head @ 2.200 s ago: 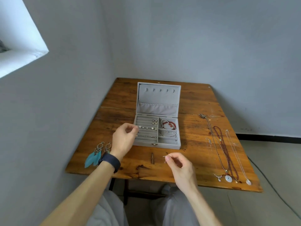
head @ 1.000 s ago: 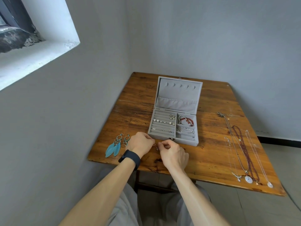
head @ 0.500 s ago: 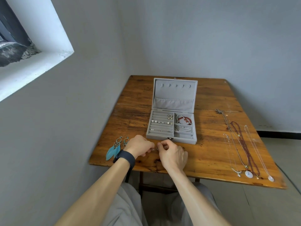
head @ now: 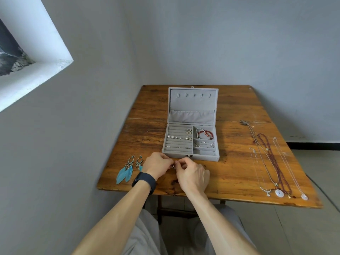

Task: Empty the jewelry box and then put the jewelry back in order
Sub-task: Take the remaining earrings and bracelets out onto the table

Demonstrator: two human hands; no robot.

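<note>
jewelry box (head: pixel 191 115), one, grey and velvet-lined, sits open in the middle of the tabletop (head: pixel 230 170), lid upright with five small hooks in a row; its left half is ring rolls holding a cluster of four pearly studs (head: pixel 188 131), a row of about seven small pieces below them, and three tinier ones nearer the front; on its right side one red bead bracelet (head: pixel 206 133) lies in the far compartment and one silver bracelet (head: pixel 206 144) in the middle one

two hands meet just in front of the box's front wall; the left hand (head: pixel 158 162), with one black wristband (head: pixel 144 182), and the right hand (head: pixel 191 173) both have their fingers curled, fingertips together, pinching one small metal piece (head: pixel 172 166) too small to identify

two teal feather earrings (head: pixel 127 170) lie side by side just left of the left hand, one partly behind the wrist; the necklaces (head: pixel 272 162) lie lengthwise at the right of the tabletop, at least four; the strands overlap, so i cannot tell the exact count; two end in white round pendants
</note>
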